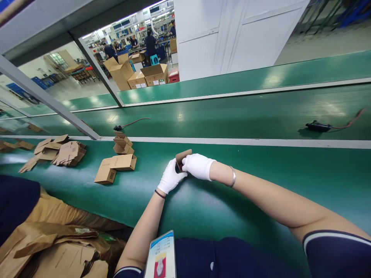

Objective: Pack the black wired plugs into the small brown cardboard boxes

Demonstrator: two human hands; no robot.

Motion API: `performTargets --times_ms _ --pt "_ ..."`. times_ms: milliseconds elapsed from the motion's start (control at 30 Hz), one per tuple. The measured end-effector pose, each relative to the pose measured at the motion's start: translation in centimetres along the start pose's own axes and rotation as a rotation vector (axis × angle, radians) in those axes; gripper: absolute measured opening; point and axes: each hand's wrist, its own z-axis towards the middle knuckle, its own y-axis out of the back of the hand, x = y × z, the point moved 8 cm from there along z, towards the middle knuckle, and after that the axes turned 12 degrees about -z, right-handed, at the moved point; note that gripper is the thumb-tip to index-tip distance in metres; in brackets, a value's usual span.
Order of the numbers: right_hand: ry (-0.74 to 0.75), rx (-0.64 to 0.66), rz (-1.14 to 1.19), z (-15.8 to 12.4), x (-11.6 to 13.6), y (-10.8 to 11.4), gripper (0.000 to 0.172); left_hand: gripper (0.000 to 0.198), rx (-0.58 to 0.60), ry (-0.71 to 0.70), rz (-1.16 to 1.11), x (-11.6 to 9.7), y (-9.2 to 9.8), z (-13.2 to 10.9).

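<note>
Near the bench's (290, 166) far edge, your left hand's (171, 177) fingers clamp the box's (184, 155) left side, likely steadying it, while your right hand's (199, 166) fingers grip its right side, presumably for finer handling

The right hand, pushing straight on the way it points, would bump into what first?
The right hand would first meet the small cardboard piece it touches; just past that, probably the left hand, though depth is unclear.
</note>
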Motion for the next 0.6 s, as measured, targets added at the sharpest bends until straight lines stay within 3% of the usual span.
performTargets --times_ms 167,333,433,533,600 --pt "-0.077 -0.087 -0.033 -2.9 -1.4 1.0 0.026 0.057 0.023 -0.021 -0.019 0.3 0.0 0.0" --pt "-0.245 -0.129 0.043 -4.3 -1.4 -0.8 0.028 0.061 0.031 -0.029 -0.003 0.7 -0.4 -0.1" --pt "-0.31 -0.17 0.061 -3.8 -1.3 -2.5 0.027 0.075 0.008 -0.083 0.036 0.1 -0.2 -0.5" --pt "-0.377 -0.204 0.02 -2.1 -3.6 -4.4 0.027 0.081 -0.088 -0.176 0.146 -0.6 2.8 -0.9" --pt "-0.425 -0.243 0.015 -0.4 -6.6 -5.2 0.027 0.07 -0.238 -0.201 0.257 -0.7 7.0 -1.3"
